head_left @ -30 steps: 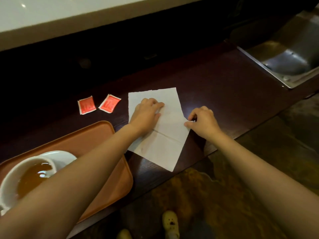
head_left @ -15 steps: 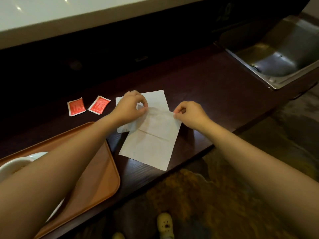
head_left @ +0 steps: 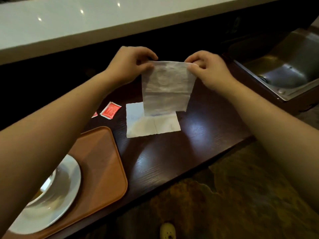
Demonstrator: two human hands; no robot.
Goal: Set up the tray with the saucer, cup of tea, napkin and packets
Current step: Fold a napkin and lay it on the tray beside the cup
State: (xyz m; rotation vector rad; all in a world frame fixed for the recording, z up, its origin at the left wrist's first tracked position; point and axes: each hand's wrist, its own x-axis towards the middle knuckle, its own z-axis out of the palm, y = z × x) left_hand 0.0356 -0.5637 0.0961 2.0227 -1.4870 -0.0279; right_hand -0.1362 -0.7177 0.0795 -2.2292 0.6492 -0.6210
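Note:
My left hand (head_left: 130, 65) and my right hand (head_left: 208, 69) each pinch a top corner of a thin white napkin sheet (head_left: 166, 87), which hangs in the air above the dark counter. A second white napkin (head_left: 150, 125) lies flat on the counter beneath it. Two red packets lie to its left: one (head_left: 110, 110) in full view, the other (head_left: 94, 114) mostly hidden behind my left forearm. The orange tray (head_left: 101, 163) sits at the lower left with a white saucer (head_left: 57, 197) on it. The cup rim (head_left: 50, 182) barely shows beside my arm.
The dark wooden counter (head_left: 198, 135) runs from left to right with its front edge near me. A steel sink (head_left: 284, 73) is set in at the right. A white ledge (head_left: 86, 23) runs along the back. Patterned floor and a shoe tip (head_left: 167, 230) lie below.
Both hands have lifted one napkin sheet off the counter and up away from me. The other sheet stayed flat. The view has tilted, so the tray sits lower in the frame.

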